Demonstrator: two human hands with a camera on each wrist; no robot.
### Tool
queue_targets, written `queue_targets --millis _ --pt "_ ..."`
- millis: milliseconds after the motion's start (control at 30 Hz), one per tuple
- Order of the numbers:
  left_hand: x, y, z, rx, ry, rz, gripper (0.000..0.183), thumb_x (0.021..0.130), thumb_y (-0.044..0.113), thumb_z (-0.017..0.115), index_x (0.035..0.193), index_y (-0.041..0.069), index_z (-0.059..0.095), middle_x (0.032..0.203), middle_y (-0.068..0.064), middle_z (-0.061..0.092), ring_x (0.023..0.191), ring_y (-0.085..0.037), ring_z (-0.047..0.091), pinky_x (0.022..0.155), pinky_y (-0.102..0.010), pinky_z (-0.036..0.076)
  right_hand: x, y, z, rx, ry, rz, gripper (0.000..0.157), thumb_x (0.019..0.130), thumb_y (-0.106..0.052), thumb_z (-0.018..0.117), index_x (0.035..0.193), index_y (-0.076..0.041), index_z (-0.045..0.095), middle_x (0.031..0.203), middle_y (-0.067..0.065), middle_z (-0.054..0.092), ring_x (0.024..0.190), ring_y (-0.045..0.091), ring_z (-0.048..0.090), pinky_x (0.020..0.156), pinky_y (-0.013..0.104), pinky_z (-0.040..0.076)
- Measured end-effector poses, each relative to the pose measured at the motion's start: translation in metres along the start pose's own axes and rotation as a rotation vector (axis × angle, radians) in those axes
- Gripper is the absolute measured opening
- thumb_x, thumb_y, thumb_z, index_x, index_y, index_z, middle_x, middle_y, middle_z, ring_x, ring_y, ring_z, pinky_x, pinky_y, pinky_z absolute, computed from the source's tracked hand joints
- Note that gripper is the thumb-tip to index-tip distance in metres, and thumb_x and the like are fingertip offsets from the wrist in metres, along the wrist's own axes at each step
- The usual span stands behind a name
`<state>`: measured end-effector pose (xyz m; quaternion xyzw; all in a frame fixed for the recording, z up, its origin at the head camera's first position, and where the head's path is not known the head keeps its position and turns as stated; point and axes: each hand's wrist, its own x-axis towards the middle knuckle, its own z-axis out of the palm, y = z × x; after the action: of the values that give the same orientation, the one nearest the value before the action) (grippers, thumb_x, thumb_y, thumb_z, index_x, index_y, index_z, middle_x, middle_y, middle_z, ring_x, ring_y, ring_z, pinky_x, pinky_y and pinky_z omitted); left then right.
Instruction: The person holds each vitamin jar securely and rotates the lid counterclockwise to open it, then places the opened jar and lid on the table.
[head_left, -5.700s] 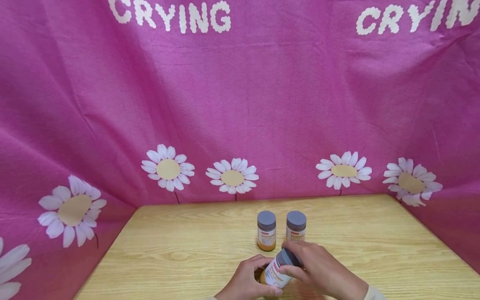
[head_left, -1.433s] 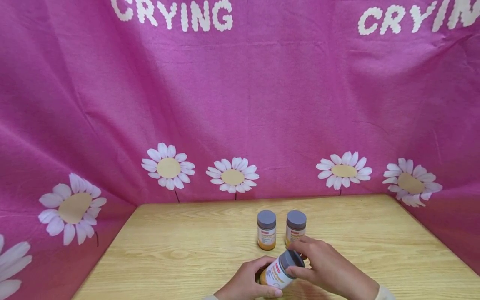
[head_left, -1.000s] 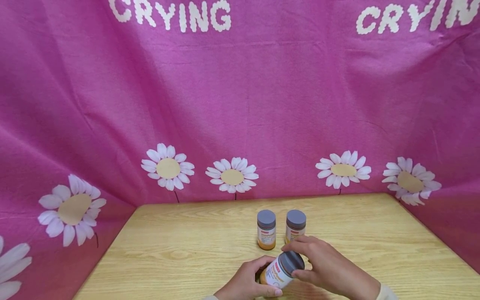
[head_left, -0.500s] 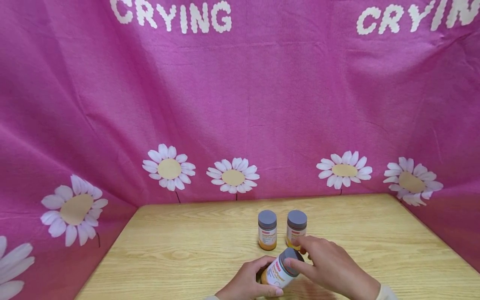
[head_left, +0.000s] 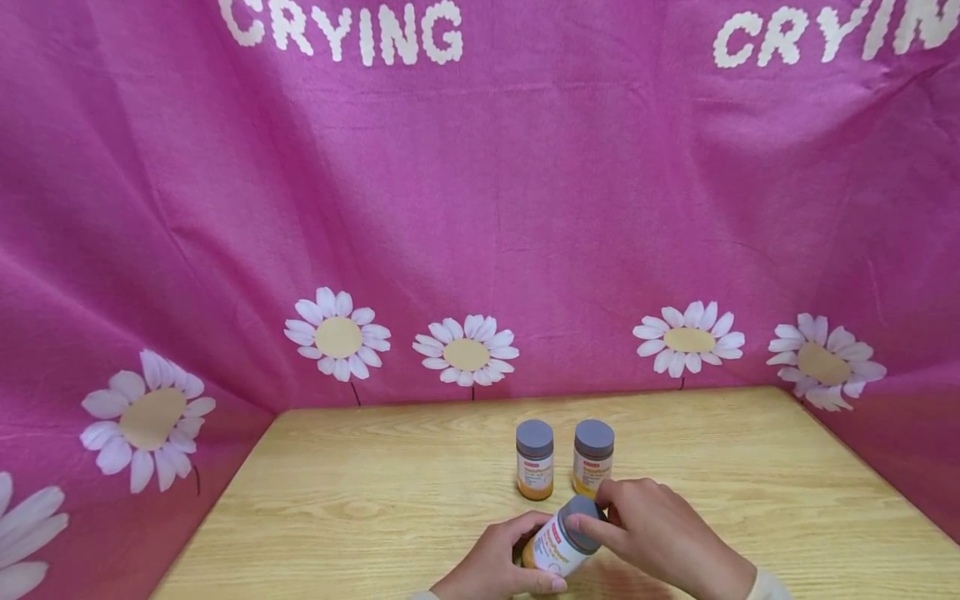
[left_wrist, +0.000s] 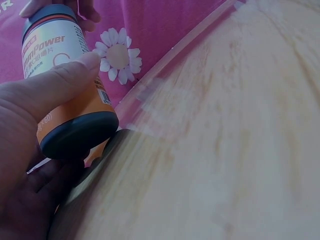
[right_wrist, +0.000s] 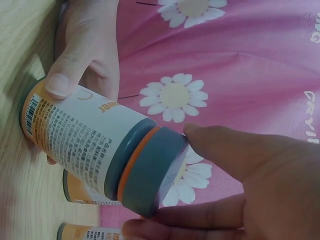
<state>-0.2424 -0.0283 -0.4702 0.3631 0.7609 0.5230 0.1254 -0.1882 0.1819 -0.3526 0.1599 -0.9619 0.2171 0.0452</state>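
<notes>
A supplement bottle (head_left: 550, 552) with an orange base, white label and grey lid leans to the right near the table's front. My left hand (head_left: 491, 557) grips its lower body, the thumb (left_wrist: 62, 80) lying across the label in the left wrist view. My right hand (head_left: 660, 533) pinches the grey lid (right_wrist: 156, 170) at its edge, thumb on one side and fingers on the other. An orange ring (right_wrist: 137, 162) shows between lid and body in the right wrist view. Two similar lidded bottles, one on the left (head_left: 535, 475) and one on the right (head_left: 589, 475), stand upright just behind.
The wooden table (head_left: 360, 483) extends to both sides of the hands. A pink cloth (head_left: 525, 208) printed with daisies and white letters hangs behind and along the sides. My right knuckles overlap the foot of the right standing bottle in the head view.
My right hand has shifted its hold round the lid, fingers lifting and closing again, thumb now further left on it. My left hand and the standing bottles stay put.
</notes>
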Motion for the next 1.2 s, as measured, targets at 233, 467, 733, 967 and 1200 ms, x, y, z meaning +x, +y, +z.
queue_targets --millis 233,467,733,967,1200 --pt "0.001 0.0 -0.001 -0.014 -0.006 -0.019 0.05 0.077 0.036 0.07 0.123 0.033 0.049 0.107 0.012 0.058 0.093 -0.004 0.055 0.078 -0.022 0.043 0.001 0.003 -0.004 0.073 -0.045 -0.091 0.036 0.076 -0.056 0.059 0.077 -0.02 0.06 0.058 -0.011 0.047 0.052 0.002 0.041 0.046 0.02 0.036" --pt "0.001 0.001 -0.002 -0.014 -0.005 -0.041 0.05 0.076 0.037 0.07 0.122 0.034 0.05 0.106 0.013 0.058 0.092 -0.004 0.054 0.078 -0.022 0.042 0.002 0.006 -0.008 0.107 -0.102 -0.158 0.038 0.077 -0.052 0.062 0.09 -0.017 0.063 0.07 -0.012 0.052 0.063 0.004 0.048 0.055 0.021 0.041" --pt "0.0 0.001 -0.002 -0.033 -0.01 -0.036 0.05 0.076 0.035 0.07 0.122 0.033 0.05 0.106 0.012 0.059 0.093 -0.004 0.055 0.078 -0.022 0.043 0.0 0.011 -0.012 0.095 -0.133 -0.265 0.04 0.078 -0.041 0.066 0.107 -0.014 0.061 0.097 -0.01 0.059 0.081 0.005 0.054 0.068 0.026 0.048" --pt "0.0 0.002 -0.001 -0.043 -0.01 -0.026 0.051 0.076 0.034 0.071 0.122 0.033 0.05 0.106 0.012 0.059 0.093 -0.005 0.055 0.078 -0.022 0.043 -0.003 0.012 -0.013 0.03 -0.107 -0.339 0.042 0.076 -0.023 0.071 0.115 -0.019 0.057 0.11 -0.006 0.058 0.095 0.009 0.055 0.077 0.033 0.048" --pt "0.0 0.001 0.001 -0.046 0.002 0.0 0.05 0.076 0.033 0.071 0.121 0.031 0.051 0.105 0.011 0.06 0.092 -0.005 0.055 0.078 -0.022 0.043 -0.005 0.012 -0.012 0.055 -0.118 -0.357 0.048 0.074 -0.014 0.073 0.117 -0.023 0.054 0.111 -0.005 0.056 0.094 0.008 0.054 0.076 0.031 0.048"
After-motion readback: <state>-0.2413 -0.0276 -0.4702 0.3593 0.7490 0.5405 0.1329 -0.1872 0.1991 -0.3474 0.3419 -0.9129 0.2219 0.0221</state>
